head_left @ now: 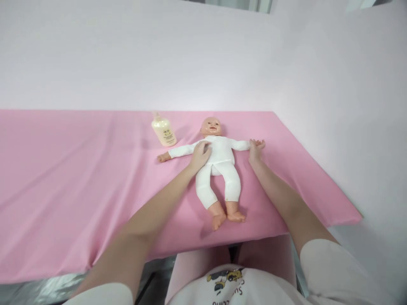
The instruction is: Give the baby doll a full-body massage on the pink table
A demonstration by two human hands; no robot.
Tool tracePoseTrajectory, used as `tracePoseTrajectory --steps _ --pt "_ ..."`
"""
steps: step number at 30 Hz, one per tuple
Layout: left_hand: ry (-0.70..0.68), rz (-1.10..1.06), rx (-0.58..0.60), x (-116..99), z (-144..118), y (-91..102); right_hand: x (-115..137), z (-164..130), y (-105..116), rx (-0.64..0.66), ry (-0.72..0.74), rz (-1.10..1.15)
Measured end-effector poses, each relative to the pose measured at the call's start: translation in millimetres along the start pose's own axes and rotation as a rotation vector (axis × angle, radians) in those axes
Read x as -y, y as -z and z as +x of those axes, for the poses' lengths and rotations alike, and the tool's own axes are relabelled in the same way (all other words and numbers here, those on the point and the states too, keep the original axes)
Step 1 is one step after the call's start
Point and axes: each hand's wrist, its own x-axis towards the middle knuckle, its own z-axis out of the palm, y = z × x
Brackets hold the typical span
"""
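Observation:
A baby doll point(222, 151) in a white suit lies on its back, head toward the wall and bare feet toward me. Its arms are stretched out sideways. My left hand point(201, 155) rests against the side of the doll's torso, fingers slightly bent and apart over the chest edge. At the end of the doll's other arm, my right hand point(255, 151) is closed around the wrist, and the doll's small fingers show beyond it. A pale yellow pump bottle point(164, 131) stands beyond the doll's outstretched arm on the left, touched by neither hand.
A pink cloth point(79, 178) with loose folds covers the table, reaching far to the left. White walls point(159, 63) rise behind the table and along its right side. The table's front edge runs just before my lap.

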Motion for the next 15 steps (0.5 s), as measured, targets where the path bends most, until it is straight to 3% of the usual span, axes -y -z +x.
tracePoseTrajectory --steps 3,8,15 --pt "0.156 0.107 -0.084 20.9 -23.2 17.4 -0.2 -2.2 -2.5 0.042 0.022 -0.028" --pt "0.224 0.228 -0.007 32.7 -32.3 24.4 0.0 -6.3 -3.6 0.024 0.138 -0.142" --pt "0.341 0.049 -0.086 30.7 -26.4 18.9 4.4 -10.3 0.3 0.028 0.212 -0.247"
